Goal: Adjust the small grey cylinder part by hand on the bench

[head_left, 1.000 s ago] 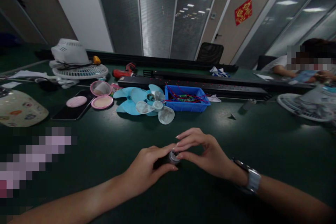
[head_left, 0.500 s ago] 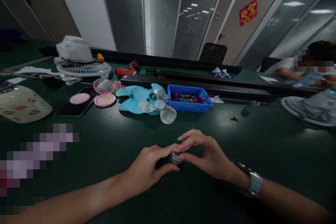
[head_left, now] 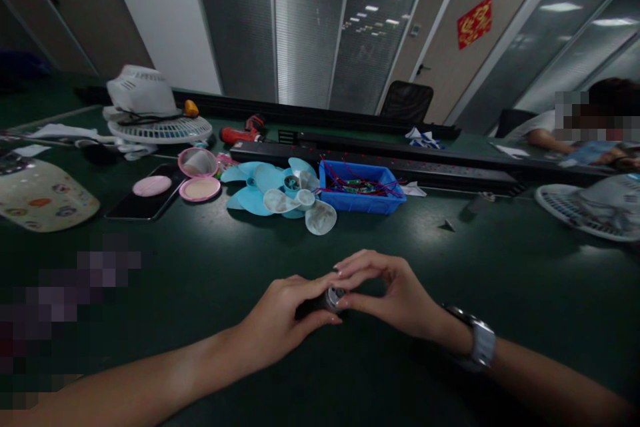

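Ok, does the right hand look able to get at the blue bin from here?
Probably yes: only green tabletop shows between the right hand and the blue bin; the fan blades lie left of it. The hand's fingertips are at the small cylinder, though.

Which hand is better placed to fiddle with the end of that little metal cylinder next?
Probably the right hand: its thumb tip is right at the visible end of the metal cylinder. The left hand curls around its side, so that one seems better for steadying it.
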Action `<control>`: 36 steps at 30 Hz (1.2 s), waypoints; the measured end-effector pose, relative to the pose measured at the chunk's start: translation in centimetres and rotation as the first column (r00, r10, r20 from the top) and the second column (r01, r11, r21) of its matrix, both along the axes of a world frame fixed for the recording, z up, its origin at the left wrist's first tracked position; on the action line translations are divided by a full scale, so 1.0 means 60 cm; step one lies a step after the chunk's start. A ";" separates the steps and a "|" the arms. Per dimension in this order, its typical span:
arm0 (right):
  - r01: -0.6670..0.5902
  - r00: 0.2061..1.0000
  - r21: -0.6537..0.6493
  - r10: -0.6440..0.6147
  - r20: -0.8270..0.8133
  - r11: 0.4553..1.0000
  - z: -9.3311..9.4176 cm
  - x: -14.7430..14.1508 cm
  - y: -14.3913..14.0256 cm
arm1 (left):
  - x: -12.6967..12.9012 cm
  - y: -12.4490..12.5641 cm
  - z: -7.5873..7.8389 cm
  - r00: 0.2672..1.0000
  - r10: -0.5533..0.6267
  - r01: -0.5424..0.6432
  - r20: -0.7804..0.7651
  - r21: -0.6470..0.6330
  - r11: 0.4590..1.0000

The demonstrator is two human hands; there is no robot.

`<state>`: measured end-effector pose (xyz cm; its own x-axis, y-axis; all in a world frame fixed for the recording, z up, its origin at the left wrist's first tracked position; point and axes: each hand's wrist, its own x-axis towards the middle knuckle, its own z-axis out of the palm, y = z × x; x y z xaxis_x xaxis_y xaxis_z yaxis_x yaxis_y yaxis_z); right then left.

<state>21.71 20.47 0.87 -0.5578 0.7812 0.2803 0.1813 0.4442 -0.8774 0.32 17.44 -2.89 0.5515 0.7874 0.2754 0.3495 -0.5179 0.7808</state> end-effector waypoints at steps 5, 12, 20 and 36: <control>-0.074 0.997 0.026 0.074 0.003 0.997 0.003 -0.009 0.004 | 0.001 0.001 -0.002 1.000 0.001 0.000 -0.014 0.008 1.000; -0.056 0.998 0.009 0.056 -0.011 0.998 0.003 -0.010 0.004 | 0.001 -0.002 -0.002 1.000 0.011 -0.011 -0.006 -0.012 1.000; 0.009 0.999 -0.027 -0.010 -0.031 1.000 -0.002 -0.007 0.002 | 0.000 -0.001 -0.010 0.999 0.031 -0.031 0.008 0.014 0.999; 0.125 0.988 0.043 -0.120 -0.100 0.991 0.002 0.009 -0.004 | 0.002 -0.002 -0.001 1.000 0.014 -0.014 -0.003 0.004 1.000</control>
